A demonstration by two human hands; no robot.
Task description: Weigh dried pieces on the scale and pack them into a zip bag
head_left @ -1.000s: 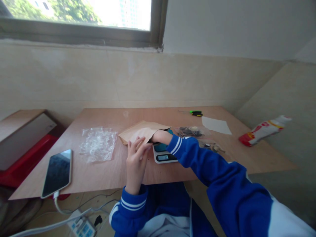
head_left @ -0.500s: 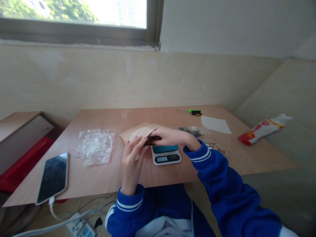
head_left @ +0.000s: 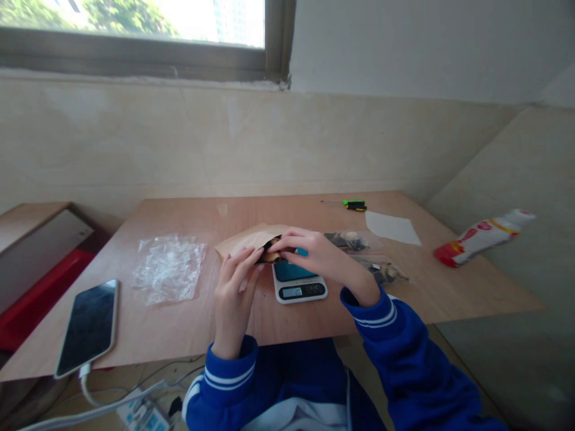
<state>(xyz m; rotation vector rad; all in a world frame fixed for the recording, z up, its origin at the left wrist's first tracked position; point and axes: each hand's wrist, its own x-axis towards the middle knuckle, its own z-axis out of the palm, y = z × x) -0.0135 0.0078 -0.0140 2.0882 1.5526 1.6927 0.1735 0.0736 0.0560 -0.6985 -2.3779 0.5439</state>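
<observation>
A brown paper bag [head_left: 246,238] lies on its side, its dark mouth facing right. My left hand [head_left: 234,290] holds the near edge of that mouth, fingers on top and thumb below. At the opening, my right hand [head_left: 314,254] has its fingers bent together. A brownish piece shows beside the fingertips, but what they grip is partly hidden. Below the right hand is a white kitchen scale [head_left: 300,292] with a teal top and a lit display. Part of the scale is covered by the hand and bag.
Clear bags of dark dried pieces [head_left: 348,240] lie right of the scale. A crumpled clear plastic bag [head_left: 171,269] and a plugged-in phone [head_left: 88,326] are on the left. Screwdrivers [head_left: 354,205], white paper [head_left: 393,228] and a red-white bottle [head_left: 483,238] sit farther right on the wooden table [head_left: 188,329].
My right hand has drawn back out of the bag's mouth, so its fingers and a brownish piece now show. More of the scale's teal top is visible. My left hand keeps its hold.
</observation>
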